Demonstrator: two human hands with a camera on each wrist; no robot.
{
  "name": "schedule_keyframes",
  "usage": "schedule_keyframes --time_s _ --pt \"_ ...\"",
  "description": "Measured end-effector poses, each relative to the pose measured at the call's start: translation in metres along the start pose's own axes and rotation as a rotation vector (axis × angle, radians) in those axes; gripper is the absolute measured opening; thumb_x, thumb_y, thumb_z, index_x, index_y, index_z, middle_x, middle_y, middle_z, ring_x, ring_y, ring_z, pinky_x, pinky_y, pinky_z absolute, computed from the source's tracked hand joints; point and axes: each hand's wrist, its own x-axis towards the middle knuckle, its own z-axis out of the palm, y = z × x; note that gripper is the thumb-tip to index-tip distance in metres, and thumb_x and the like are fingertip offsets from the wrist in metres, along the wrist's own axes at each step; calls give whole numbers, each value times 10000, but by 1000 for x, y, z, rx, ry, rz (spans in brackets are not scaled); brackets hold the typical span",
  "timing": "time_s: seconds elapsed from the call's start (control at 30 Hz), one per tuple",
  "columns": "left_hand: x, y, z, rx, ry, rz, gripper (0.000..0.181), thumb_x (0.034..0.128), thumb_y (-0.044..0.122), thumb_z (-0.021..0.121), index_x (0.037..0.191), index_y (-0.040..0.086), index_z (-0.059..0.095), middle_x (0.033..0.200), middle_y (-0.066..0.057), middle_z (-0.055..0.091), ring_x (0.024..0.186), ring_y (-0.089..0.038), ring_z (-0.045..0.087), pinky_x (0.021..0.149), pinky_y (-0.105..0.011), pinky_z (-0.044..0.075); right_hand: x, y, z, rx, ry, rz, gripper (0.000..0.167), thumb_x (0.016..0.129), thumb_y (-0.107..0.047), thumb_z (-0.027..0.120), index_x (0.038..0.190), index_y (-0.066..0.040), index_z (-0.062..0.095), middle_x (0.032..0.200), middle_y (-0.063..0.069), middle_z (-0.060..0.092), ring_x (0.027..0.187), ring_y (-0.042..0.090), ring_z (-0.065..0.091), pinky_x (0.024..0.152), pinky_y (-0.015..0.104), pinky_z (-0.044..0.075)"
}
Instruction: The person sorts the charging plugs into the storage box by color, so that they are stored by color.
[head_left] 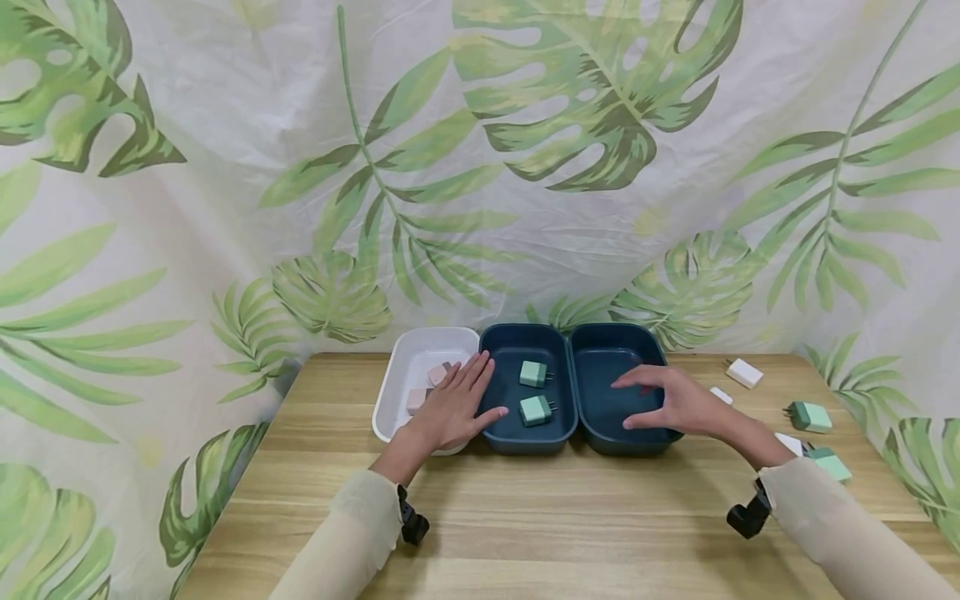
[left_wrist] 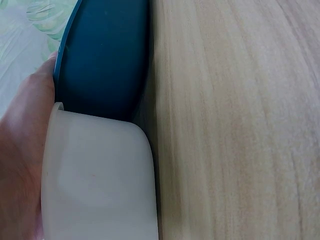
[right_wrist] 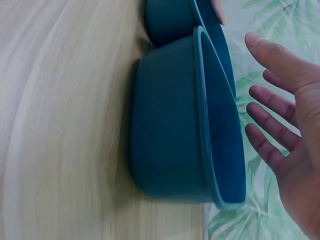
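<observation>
My left hand (head_left: 450, 412) lies over the right side of a white bin (head_left: 385, 383), its fingers straight and its thumb reaching over the middle dark blue bin (head_left: 540, 343). Two pink and brown plug chargers (head_left: 416, 402) show in the white bin, partly covered by that hand. Inside the middle bin sit two green plug chargers (head_left: 535, 410), prongs pointing right. Above the right dark blue bin (head_left: 600, 375) hovers my right hand (head_left: 686, 404), thumb and fingers spread apart. The right wrist view shows nothing in its fingers (right_wrist: 272, 102).
On the wooden table (head_left: 570, 525), right of the bins, lie green chargers (head_left: 812, 417) and white chargers (head_left: 745, 373), some partly behind my right arm. A leaf-patterned cloth (head_left: 555, 233) hangs behind the table. The three bins stand side by side.
</observation>
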Motion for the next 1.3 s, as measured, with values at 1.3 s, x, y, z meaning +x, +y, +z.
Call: schedule_keyframes --time_s 1.3 --pt "0 2 -1 -1 -21 -11 924 1073 693 343 1704 77 67 1789 -96 -3 1655 -251 11 1328 -506 89 -71 24 -43 -88 45 9 492 760 -187 972 1203 -88 782 1195 43 765 1050 35 671 817 231 588"
